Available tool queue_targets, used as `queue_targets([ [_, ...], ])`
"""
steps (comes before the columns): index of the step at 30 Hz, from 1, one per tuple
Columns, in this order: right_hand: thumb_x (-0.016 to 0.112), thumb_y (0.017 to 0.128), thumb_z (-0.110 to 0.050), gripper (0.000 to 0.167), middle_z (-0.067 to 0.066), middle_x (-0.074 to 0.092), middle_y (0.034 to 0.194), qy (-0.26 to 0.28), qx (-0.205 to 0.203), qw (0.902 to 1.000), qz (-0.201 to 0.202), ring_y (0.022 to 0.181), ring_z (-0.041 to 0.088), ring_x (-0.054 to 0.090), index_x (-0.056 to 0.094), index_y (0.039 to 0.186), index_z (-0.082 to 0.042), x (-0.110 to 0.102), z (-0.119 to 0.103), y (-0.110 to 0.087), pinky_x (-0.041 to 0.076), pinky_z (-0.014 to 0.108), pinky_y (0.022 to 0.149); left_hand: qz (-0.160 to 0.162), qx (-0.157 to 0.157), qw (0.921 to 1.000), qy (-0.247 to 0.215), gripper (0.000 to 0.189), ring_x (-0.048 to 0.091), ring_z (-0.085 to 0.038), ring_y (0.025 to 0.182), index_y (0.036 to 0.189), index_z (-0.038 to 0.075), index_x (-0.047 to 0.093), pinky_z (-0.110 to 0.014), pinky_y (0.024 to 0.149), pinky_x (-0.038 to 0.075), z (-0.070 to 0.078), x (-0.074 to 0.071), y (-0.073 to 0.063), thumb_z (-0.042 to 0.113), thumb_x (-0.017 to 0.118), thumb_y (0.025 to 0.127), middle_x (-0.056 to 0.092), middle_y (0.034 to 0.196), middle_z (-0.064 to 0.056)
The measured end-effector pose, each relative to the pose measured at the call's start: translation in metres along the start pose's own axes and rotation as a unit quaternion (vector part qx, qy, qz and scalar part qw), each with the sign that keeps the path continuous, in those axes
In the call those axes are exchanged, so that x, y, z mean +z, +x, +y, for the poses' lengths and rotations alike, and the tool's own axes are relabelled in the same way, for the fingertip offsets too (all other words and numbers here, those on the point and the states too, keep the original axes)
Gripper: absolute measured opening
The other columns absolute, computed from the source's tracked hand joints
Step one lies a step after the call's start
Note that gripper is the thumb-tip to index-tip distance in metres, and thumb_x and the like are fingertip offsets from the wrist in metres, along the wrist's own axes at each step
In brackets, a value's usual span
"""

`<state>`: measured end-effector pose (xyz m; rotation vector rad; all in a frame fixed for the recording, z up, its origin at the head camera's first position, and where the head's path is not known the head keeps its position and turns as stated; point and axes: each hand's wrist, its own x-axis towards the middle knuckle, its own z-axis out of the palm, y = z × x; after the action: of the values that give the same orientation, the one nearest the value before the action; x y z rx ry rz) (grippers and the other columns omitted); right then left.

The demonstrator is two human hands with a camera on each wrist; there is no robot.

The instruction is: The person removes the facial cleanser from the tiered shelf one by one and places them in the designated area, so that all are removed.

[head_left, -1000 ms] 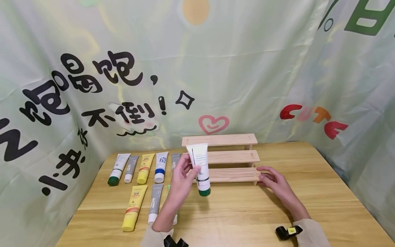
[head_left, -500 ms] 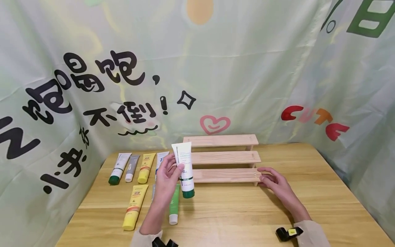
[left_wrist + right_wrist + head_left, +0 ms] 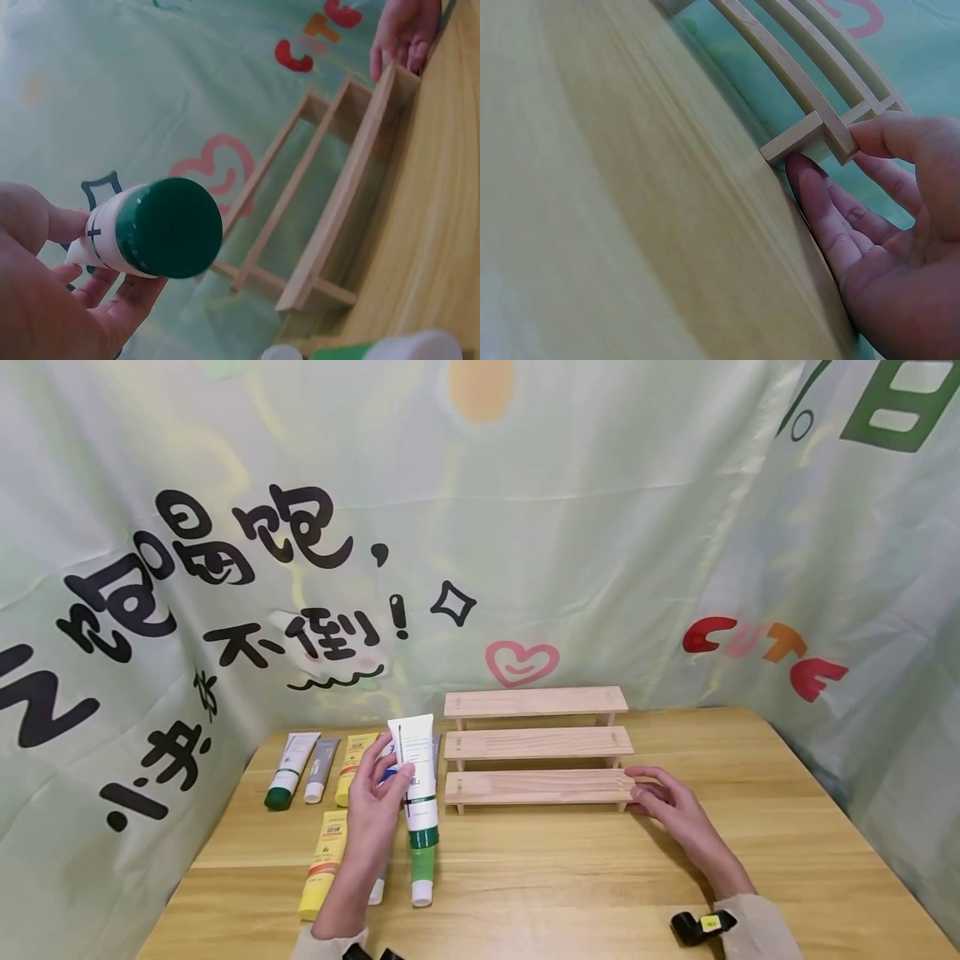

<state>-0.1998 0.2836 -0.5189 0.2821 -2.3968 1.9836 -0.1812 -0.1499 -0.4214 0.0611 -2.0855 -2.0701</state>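
Observation:
My left hand [image 3: 372, 817] holds a white squeeze tube [image 3: 420, 768] with a dark green cap, raised above the table and cap end down. In the left wrist view the green cap [image 3: 176, 227] faces the camera, with the thumb and fingers about the white body. At the right end of a three-step wooden rack [image 3: 536, 744], my right hand [image 3: 677, 810] grips the lowest step. The right wrist view has the thumb against the plank's end [image 3: 841, 142] and the fingers beneath, beside the leg. Below the held tube, a green tube [image 3: 423, 868] lies partly covered by it.
Several tubes lie left on the wooden table [image 3: 555, 885]: a white one with a green cap [image 3: 291, 771], a grey one [image 3: 321, 768] and a yellow one [image 3: 356, 760] behind, another yellow tube [image 3: 324, 867] in front. My left arm hides others. A printed curtain [image 3: 585, 568] hangs behind.
My left hand has carried the white tube leftward, away from the rack and over the lying tubes. My right hand stays at the rack's end.

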Motion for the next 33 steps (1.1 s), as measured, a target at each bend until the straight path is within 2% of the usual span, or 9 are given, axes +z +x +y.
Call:
queue_targets([
  [6, 0.055, 0.108, -0.021, 0.044, 0.014, 0.060, 0.131, 0.003, 0.007, 1.0000, -0.002, 0.106, 0.010, 0.068, 0.048, 0.144, 0.003, -0.002, 0.001, 0.000, 0.058, 0.029, 0.089, 0.005, 0.006, 0.9999, 0.014, 0.059, 0.066, -0.019, 0.107, 0.157, 0.024, 0.041, -0.021, 0.086, 0.055, -0.005, -0.014, 0.002, 0.011, 0.063, 0.103, 0.058, 0.137, -0.014],
  [13, 0.055, 0.108, -0.020, 0.044, 0.026, 0.058, 0.132, -0.003, 0.002, 1.0000, -0.004, 0.105, 0.012, 0.068, 0.048, 0.144, 0.004, -0.001, -0.001, -0.001, 0.058, 0.027, 0.088, 0.015, -0.008, 0.9984, 0.054, 0.063, 0.062, -0.016, 0.102, 0.159, 0.032, 0.036, -0.018, 0.086, 0.052, -0.013, -0.036, -0.004, 0.012, 0.061, 0.104, 0.054, 0.132, -0.010],
  [18, 0.054, 0.108, -0.016, 0.043, 0.024, 0.060, 0.128, 0.008, -0.017, 0.9998, -0.009, 0.105, 0.012, 0.069, 0.047, 0.143, 0.007, 0.000, -0.002, -0.001, 0.058, 0.028, 0.087, 0.019, -0.009, 0.9950, 0.097, 0.055, 0.055, -0.021, 0.115, 0.157, 0.036, 0.041, -0.014, 0.088, 0.048, -0.014, -0.054, -0.005, 0.019, 0.057, 0.107, 0.048, 0.143, -0.006],
  [21, 0.054, 0.108, -0.015, 0.042, 0.021, 0.061, 0.126, 0.010, -0.024, 0.9996, -0.008, 0.105, 0.011, 0.068, 0.047, 0.143, 0.008, 0.000, -0.001, -0.001, 0.058, 0.028, 0.087, 0.018, -0.002, 0.9932, 0.115, 0.050, 0.050, -0.020, 0.119, 0.156, 0.034, 0.044, -0.011, 0.090, 0.044, -0.013, -0.065, -0.003, 0.024, 0.055, 0.108, 0.045, 0.150, -0.004],
  [27, 0.055, 0.108, -0.015, 0.042, 0.018, 0.062, 0.124, 0.012, -0.017, 0.9998, -0.001, 0.104, 0.010, 0.068, 0.048, 0.141, 0.008, 0.000, 0.000, -0.001, 0.059, 0.028, 0.086, 0.026, 0.018, 0.9901, 0.137, 0.048, 0.055, -0.015, 0.106, 0.154, 0.026, 0.048, -0.012, 0.086, 0.046, -0.013, -0.085, 0.001, 0.023, 0.057, 0.107, 0.051, 0.142, -0.006],
  [28, 0.055, 0.108, -0.015, 0.042, 0.018, 0.062, 0.124, 0.012, -0.016, 0.9998, 0.000, 0.104, 0.009, 0.068, 0.048, 0.141, 0.009, 0.001, 0.000, -0.001, 0.059, 0.028, 0.086, 0.029, 0.016, 0.9893, 0.142, 0.048, 0.056, -0.015, 0.104, 0.154, 0.026, 0.049, -0.012, 0.086, 0.046, -0.014, -0.087, 0.002, 0.023, 0.057, 0.107, 0.052, 0.141, -0.007],
  [33, 0.055, 0.108, -0.017, 0.043, 0.022, 0.061, 0.126, 0.012, -0.012, 0.9999, 0.001, 0.105, 0.009, 0.067, 0.048, 0.142, 0.008, 0.000, 0.000, -0.001, 0.058, 0.027, 0.087, 0.050, -0.022, 0.9870, 0.151, 0.048, 0.050, -0.014, 0.116, 0.155, 0.032, 0.047, -0.014, 0.092, 0.041, -0.018, -0.099, 0.006, 0.030, 0.055, 0.108, 0.046, 0.148, -0.003],
])
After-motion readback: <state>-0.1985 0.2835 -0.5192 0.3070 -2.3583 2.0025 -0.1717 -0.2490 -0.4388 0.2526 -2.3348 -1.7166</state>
